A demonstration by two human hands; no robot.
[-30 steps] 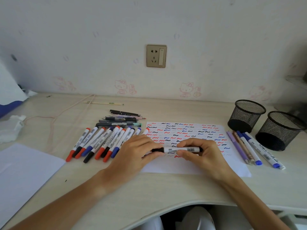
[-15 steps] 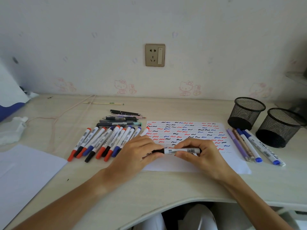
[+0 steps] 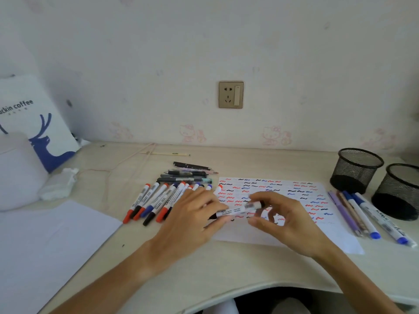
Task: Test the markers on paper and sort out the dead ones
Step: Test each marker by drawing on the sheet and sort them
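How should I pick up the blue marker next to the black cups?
Pinch the blue marker round the middle of its white barrel, coming straight down from above. It lies flat on the desk, outermost in its row, so its right side is free for a finger.

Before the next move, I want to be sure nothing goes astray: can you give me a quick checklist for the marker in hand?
1. Marker held: ok, the left hand grips it and the right hand pinches its other end.
2. Cap on: cannot tell, blurred.
3. Free space on paper: ok, bare strip along the near edge.
4. Untested row apart from the sorted pens: ok.
5. Cups upright: ok.
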